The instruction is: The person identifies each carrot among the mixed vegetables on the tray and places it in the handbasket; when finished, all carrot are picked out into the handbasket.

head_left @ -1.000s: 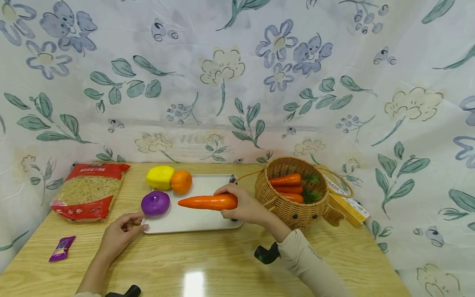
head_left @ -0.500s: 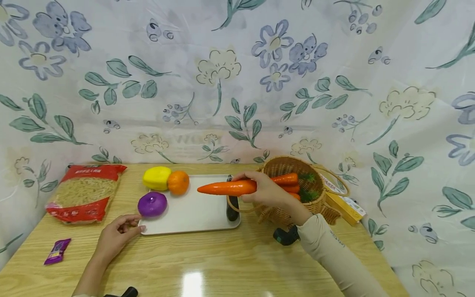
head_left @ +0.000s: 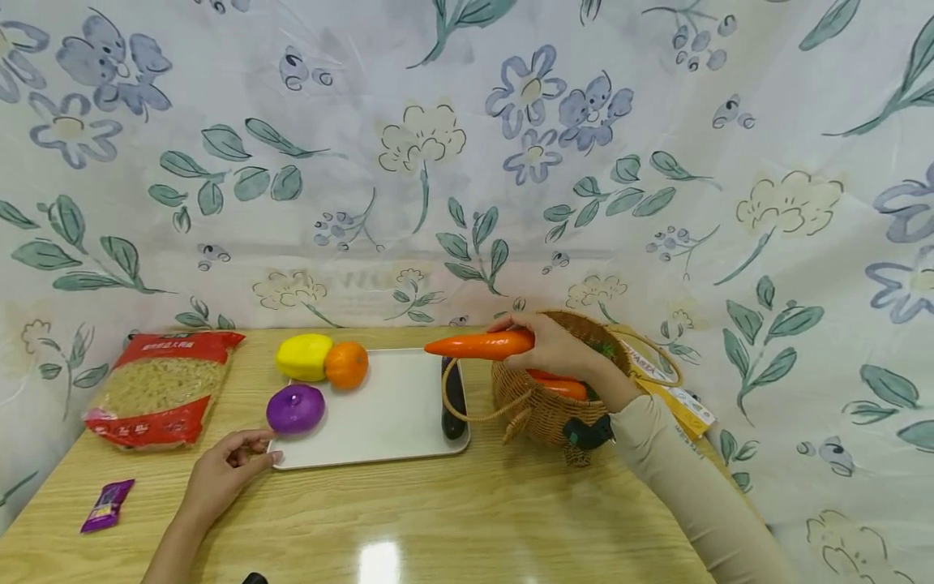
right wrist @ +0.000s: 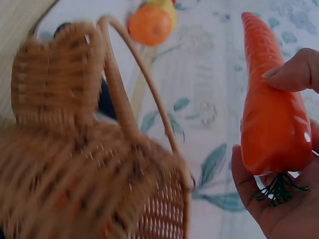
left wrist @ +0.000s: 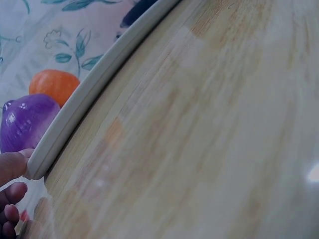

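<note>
My right hand [head_left: 558, 353] grips an orange carrot [head_left: 481, 345] by its thick end, above the left rim of a wicker basket [head_left: 536, 418]. In the right wrist view, the carrot [right wrist: 274, 114] has a green tuft at its base, with the thumb across its side. Several more carrots [head_left: 562, 389] lie inside the basket. My left hand [head_left: 226, 474] holds the near left corner of a white tray [head_left: 379, 450]; in the left wrist view its thumb [left wrist: 15, 165] lies on the rim, other fingers curled below. A purple onion [head_left: 295, 409] sits by that corner, and a dark eggplant [head_left: 454, 401] lies along the tray's right end.
An orange [head_left: 346, 364] and a yellow fruit [head_left: 305, 358] are at the tray's back left. A red bag of pasta [head_left: 164, 389] and a small purple packet [head_left: 107, 505] lie further left. A yellow box [head_left: 686, 410] is behind the basket; its looped handle [head_left: 456, 410] hangs toward the tray.
My right hand has carried the carrot from over the tray rightward and away from me, up to the basket's opening. My left hand stays at the tray corner.
</note>
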Available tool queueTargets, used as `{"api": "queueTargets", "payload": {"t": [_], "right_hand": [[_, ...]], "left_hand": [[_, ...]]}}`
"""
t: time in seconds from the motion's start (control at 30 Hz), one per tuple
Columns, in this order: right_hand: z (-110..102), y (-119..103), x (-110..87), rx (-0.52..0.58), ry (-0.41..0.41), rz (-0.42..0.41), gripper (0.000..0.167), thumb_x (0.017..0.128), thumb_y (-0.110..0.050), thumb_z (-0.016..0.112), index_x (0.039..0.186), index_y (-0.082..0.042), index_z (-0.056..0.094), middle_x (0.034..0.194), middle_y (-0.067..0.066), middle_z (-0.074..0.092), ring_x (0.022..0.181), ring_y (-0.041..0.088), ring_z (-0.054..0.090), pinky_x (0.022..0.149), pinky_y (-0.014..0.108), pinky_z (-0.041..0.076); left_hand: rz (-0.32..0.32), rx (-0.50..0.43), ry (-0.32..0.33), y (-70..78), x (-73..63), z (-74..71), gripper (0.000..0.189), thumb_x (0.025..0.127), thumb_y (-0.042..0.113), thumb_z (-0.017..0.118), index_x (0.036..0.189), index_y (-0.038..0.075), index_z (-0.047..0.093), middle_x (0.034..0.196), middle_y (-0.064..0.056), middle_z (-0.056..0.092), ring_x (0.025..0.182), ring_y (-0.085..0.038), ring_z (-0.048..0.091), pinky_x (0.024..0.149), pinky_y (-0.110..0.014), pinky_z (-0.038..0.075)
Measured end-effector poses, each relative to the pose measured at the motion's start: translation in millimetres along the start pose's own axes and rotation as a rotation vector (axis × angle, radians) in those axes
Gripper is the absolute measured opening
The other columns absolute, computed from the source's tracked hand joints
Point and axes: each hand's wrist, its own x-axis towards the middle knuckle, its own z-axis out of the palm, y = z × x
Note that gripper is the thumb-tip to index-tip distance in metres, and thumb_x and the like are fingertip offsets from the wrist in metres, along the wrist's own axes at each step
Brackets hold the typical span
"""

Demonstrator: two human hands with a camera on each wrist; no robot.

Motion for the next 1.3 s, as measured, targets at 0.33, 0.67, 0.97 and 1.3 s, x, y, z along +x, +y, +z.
{"api": "queueTargets", "payload": {"t": [0.33,0.67,0.97,1.3], "right_hand": [[-38.7,28.1,-10.4,0.025,0.027,0.085,0.050,0.084,-0.001,0.066,0.132,-0.011,0.060,0.120,0.013,0.054,0.094,0.029,0.050,0.081,0.040,0.042],[-64.3,43.2,-17.4,-0.050,0.035,0.180,0.049,0.082,0.000,0.067,0.130,-0.005,0.060,0.121,0.017,0.057,0.091,0.026,0.050,0.078,0.035,0.043],[-81.6,63.7,-20.6,-0.089,-0.085,0.163,0.044,0.078,0.003,0.066,0.122,0.001,0.060,0.108,0.017,0.058,0.083,0.022,0.050,0.073,0.034,0.044],[-97.5,77.3,-19.4,-0.092,-0.184,0.299,0.046,0.077,-0.003,0.068,0.122,-0.001,0.061,0.111,0.016,0.059,0.089,0.023,0.050,0.076,0.034,0.044]], "left_hand": [[-0.014,0.004,-0.014,-1.5,0.8,0.1,0.040,0.087,0.032,0.078,0.117,0.007,0.070,0.089,0.012,0.060,0.071,-0.004,0.046,0.063,-0.023,0.036],[-0.020,0.004,-0.014,-2.3,0.4,-0.2,0.042,0.087,0.034,0.078,0.117,0.005,0.069,0.089,0.013,0.060,0.072,-0.003,0.046,0.063,-0.021,0.037],[-0.028,-0.018,-0.010,-1.1,1.1,1.5,0.041,0.087,0.030,0.078,0.117,0.006,0.069,0.088,0.013,0.060,0.072,-0.003,0.046,0.063,-0.021,0.038],[-0.044,-0.019,-0.010,2.2,-0.5,1.3,0.042,0.087,0.032,0.078,0.118,0.004,0.069,0.088,0.013,0.060,0.072,-0.004,0.046,0.063,-0.021,0.038]]}}
